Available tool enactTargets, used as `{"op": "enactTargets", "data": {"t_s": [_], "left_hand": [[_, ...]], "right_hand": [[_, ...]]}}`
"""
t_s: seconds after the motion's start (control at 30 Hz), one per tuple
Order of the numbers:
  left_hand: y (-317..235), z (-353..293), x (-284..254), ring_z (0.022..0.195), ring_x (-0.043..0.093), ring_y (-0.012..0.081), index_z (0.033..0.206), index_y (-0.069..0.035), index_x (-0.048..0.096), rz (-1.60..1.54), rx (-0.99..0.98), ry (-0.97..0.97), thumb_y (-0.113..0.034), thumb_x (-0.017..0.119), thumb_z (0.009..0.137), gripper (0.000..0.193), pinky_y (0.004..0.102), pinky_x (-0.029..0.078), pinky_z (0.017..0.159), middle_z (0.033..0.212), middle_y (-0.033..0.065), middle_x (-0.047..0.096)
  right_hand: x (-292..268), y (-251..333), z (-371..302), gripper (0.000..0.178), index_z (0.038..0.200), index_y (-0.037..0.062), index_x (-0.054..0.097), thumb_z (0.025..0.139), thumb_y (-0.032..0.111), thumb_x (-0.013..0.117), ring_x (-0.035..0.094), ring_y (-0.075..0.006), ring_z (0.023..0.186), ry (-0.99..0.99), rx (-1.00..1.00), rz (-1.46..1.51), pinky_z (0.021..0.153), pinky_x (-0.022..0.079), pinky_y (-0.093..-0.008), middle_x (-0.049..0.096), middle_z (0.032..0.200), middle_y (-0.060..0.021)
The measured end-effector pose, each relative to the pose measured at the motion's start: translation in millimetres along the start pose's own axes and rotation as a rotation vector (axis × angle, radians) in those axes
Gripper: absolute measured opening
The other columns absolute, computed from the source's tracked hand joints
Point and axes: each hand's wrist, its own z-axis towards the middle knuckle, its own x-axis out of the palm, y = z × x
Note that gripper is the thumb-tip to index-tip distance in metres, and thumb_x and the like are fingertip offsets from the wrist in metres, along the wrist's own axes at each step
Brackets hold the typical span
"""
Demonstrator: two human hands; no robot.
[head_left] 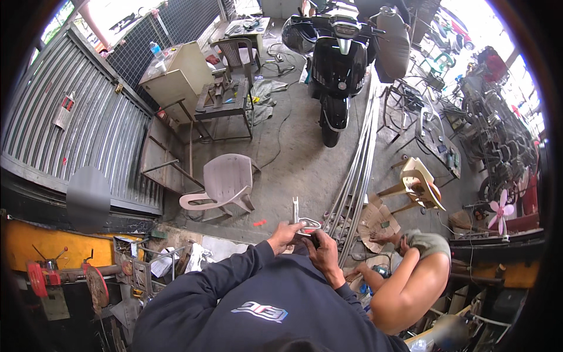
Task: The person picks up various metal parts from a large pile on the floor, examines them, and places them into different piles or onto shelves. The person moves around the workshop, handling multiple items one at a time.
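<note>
In front of my chest, my left hand (284, 234) is closed round the lower end of a silvery metal bracket (295, 212). The bracket stands roughly upright, forked at its top, with a looped piece beside it on the right. My right hand (324, 251) is closed just below and to the right of the loop, with a small dark object (315, 239) at its fingers whose kind I cannot make out. A bit of red shows between the two hands. Both forearms wear dark sleeves.
A pale plastic armchair (226, 180) stands ahead on the left. Long metal tubes (359, 170) lie along the floor to the right. Near my right side a person (410, 281) sits low, knees bent. Further off are a black scooter (337, 73), a metal worktable (223, 101) and a cream chair (417, 183).
</note>
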Motion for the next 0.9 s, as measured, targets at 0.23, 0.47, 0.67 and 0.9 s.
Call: {"op": "enactTargets", "data": {"t_s": [0.23, 0.47, 0.67, 0.9], "left_hand": [[-93, 119, -32, 0.094, 0.071, 0.0174, 0.121, -0.004, 0.066, -0.159, 0.116, 0.001, -0.025, 0.067, 0.101, 0.03, 0.0332, 0.059, 0.077, 0.106, 0.0067, 0.073], [-214, 265, -88, 0.095, 0.07, 0.0175, 0.126, -0.006, 0.063, -0.457, 0.227, 0.064, -0.017, 0.065, 0.101, 0.027, 0.0362, 0.058, 0.082, 0.106, 0.0062, 0.071], [-310, 236, -124, 0.074, 0.068, 0.0171, 0.12, -0.004, 0.058, -0.494, 0.647, -0.23, -0.016, 0.07, 0.097, 0.028, 0.0345, 0.057, 0.066, 0.089, 0.0057, 0.066], [-276, 201, -158, 0.052, 0.036, 0.0073, 0.106, -0.012, 0.053, -0.796, 0.883, -0.432, -0.027, 0.063, 0.102, 0.018, 0.0293, 0.036, 0.051, 0.067, -0.0054, 0.038]], "right_hand": [[17, -42, 178, 0.028, 0.088, 0.0003, 0.063, 0.09, 0.025, 0.076, 0.059, -0.0398, 0.067, 0.189, -0.028, -0.138, 0.062, 0.045, -0.0452, 0.058, 0.072, -0.02], [64, -114, 398, 0.027, 0.087, -0.0008, 0.063, 0.089, 0.021, 0.078, 0.057, -0.0378, 0.067, 0.379, -0.268, -0.074, 0.063, 0.046, -0.0432, 0.06, 0.076, -0.0197], [93, -112, 556, 0.026, 0.084, -0.0031, 0.06, 0.097, 0.016, 0.072, 0.049, -0.0088, 0.064, 0.908, -0.196, 0.057, 0.06, 0.044, -0.0283, 0.06, 0.069, -0.0038], [144, -111, 641, 0.041, 0.079, -0.0034, 0.06, 0.103, 0.029, 0.062, 0.052, -0.0155, 0.059, 0.958, -0.473, -0.146, 0.056, 0.042, -0.0338, 0.059, 0.064, -0.0097]]}}
